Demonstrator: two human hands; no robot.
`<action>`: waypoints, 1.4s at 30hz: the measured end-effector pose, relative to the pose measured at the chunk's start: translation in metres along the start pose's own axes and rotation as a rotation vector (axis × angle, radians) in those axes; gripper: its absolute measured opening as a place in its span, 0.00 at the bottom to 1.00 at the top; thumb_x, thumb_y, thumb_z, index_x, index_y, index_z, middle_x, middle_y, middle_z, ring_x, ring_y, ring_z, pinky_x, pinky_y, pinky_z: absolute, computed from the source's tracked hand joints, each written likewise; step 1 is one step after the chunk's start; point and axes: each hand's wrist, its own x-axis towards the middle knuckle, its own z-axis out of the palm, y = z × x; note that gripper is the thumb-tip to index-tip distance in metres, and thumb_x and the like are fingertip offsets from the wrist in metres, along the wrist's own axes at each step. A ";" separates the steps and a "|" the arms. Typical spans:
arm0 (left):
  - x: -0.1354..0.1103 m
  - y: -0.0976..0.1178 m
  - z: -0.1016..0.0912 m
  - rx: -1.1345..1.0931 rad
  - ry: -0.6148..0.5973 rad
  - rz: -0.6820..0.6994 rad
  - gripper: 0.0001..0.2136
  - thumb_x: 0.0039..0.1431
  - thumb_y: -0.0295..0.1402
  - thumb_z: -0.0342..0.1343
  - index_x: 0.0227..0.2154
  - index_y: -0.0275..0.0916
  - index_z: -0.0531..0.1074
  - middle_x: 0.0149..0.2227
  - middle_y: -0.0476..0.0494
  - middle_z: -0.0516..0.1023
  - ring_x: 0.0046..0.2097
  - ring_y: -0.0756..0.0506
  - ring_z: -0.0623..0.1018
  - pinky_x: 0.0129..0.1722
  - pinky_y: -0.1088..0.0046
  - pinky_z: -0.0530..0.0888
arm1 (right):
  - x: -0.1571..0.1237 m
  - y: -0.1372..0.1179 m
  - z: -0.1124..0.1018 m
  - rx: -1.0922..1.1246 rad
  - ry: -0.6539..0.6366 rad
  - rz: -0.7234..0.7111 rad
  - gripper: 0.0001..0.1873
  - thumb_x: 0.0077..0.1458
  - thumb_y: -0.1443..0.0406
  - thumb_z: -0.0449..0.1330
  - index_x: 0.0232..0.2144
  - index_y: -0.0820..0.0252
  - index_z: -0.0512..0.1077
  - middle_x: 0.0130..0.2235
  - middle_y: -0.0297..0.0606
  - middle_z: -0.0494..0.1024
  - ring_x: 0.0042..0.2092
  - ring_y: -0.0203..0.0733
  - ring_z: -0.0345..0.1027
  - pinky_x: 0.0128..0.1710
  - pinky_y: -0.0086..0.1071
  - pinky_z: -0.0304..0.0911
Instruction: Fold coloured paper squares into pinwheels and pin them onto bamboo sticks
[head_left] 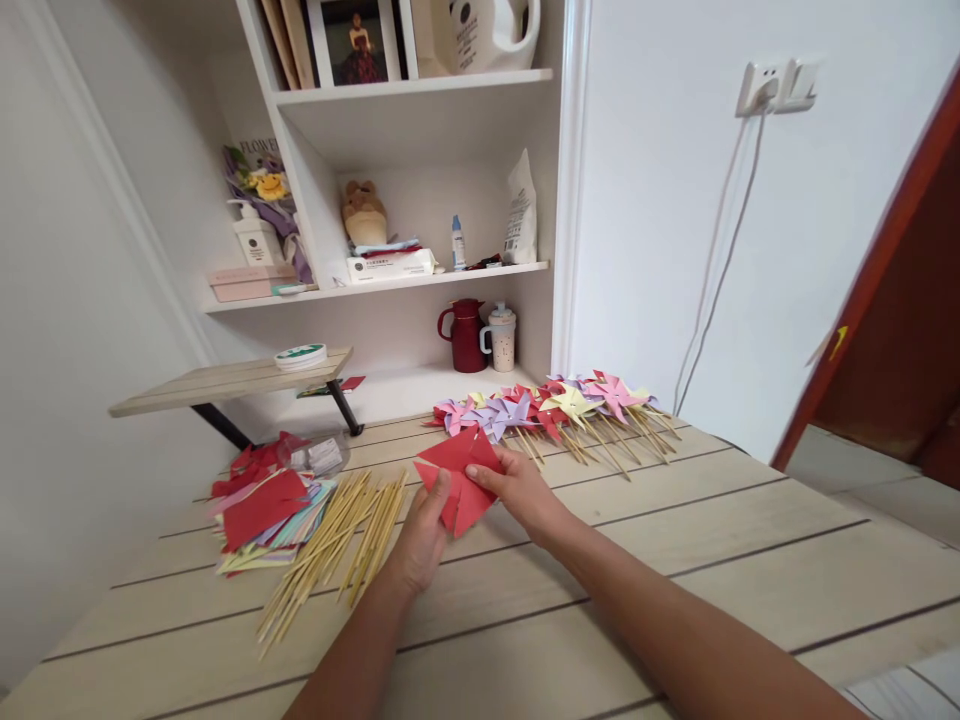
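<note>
A red paper square [466, 492] with slits cut in from its corners is held above the table between my two hands. My left hand [421, 535] grips its lower left side, thumb on top. On its right side, my right hand [525, 492] pinches the sheet with the thumb pressed on the face. Left of my hands lies a loose bundle of thin wooden sticks [334, 540]. Beyond it is a stack of coloured paper sheets [266, 510], red on top. Behind my right hand, several paper pinwheels [570, 402] on sticks lie in a heap.
The wooden table [675, 620] has dark plank lines. A small raised shelf [232, 382] with a roll of tape [300, 357] stands at the back left, a clear plastic box [322, 455] near its leg. A red jug [466, 337] and a cup [501, 338] stand behind.
</note>
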 end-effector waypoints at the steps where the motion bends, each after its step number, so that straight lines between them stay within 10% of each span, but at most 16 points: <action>1: -0.001 -0.001 0.001 -0.010 0.003 -0.026 0.21 0.61 0.44 0.58 0.52 0.39 0.75 0.53 0.37 0.79 0.60 0.38 0.73 0.62 0.55 0.64 | -0.002 0.000 0.001 -0.059 -0.033 -0.022 0.15 0.47 0.54 0.69 0.32 0.60 0.77 0.32 0.35 0.81 0.34 0.42 0.72 0.36 0.35 0.65; 24: 0.000 -0.006 -0.012 -0.098 -0.079 -0.114 0.18 0.63 0.37 0.58 0.54 0.37 0.74 0.59 0.36 0.74 0.63 0.38 0.69 0.64 0.56 0.61 | 0.006 0.004 -0.017 0.033 0.096 0.032 0.16 0.41 0.57 0.73 0.29 0.58 0.75 0.28 0.33 0.78 0.29 0.38 0.67 0.33 0.33 0.61; 42: 0.002 -0.002 -0.022 0.036 -0.211 -0.206 0.25 0.65 0.51 0.48 0.52 0.36 0.75 0.54 0.30 0.77 0.56 0.35 0.75 0.60 0.51 0.64 | 0.016 -0.008 -0.037 0.066 0.213 -0.019 0.14 0.40 0.58 0.72 0.30 0.58 0.78 0.30 0.34 0.78 0.31 0.38 0.66 0.33 0.32 0.60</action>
